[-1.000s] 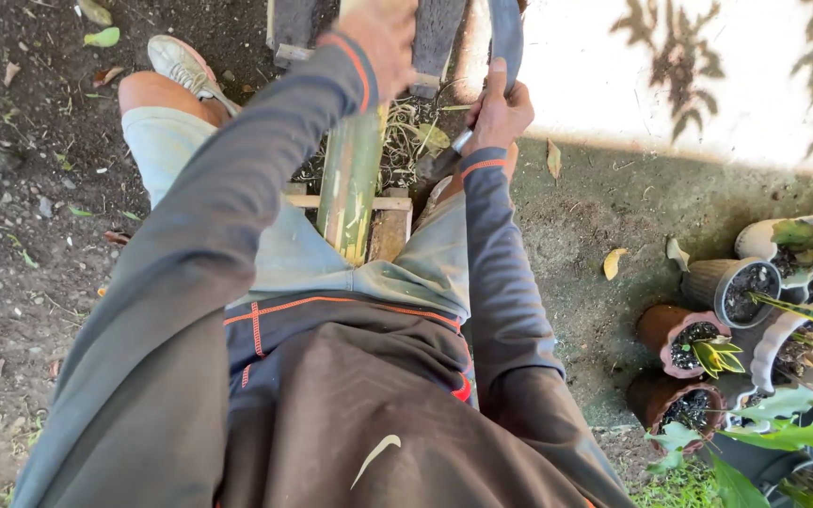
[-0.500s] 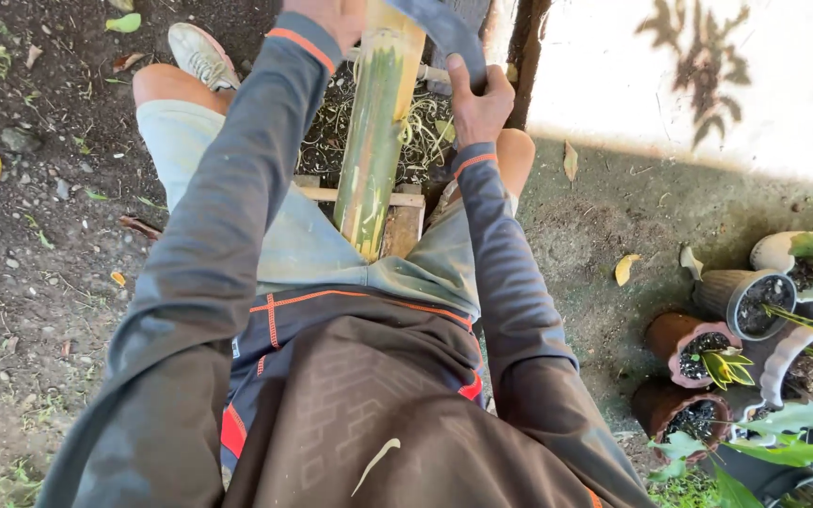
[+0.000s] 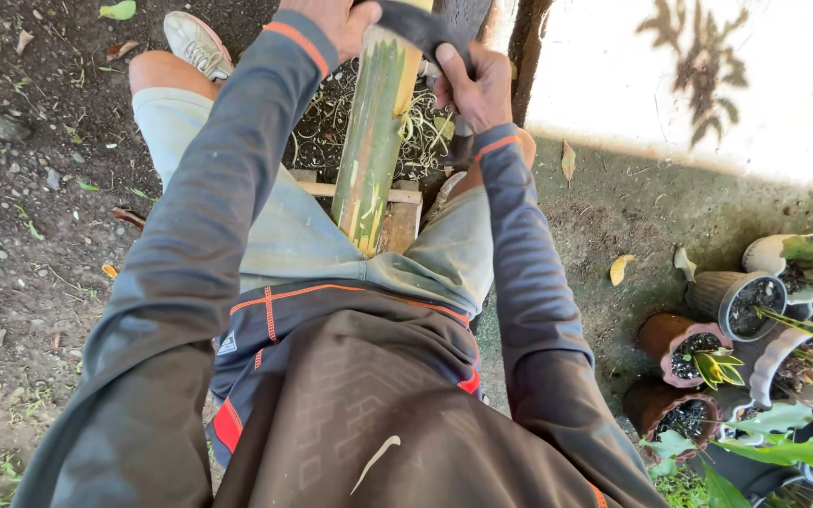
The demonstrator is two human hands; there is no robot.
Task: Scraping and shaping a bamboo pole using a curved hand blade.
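The fingers of the right hand (image 3: 475, 87) are wrapping tightly around the handle end of a dark curved metal blade (image 3: 418, 28), which is lying across the top of a thick green bamboo pole (image 3: 372, 141). The left hand (image 3: 333, 19) is gripping the blade's other end at the frame's upper edge, fingers curling closed. The pole is standing nearly upright between the person's knees, its foot resting on a small wooden block (image 3: 397, 214) on the dirt ground (image 3: 21, 245). To the right, several clay pots with green plants (image 3: 698, 353) are clustering beside a white wall (image 3: 698, 85).
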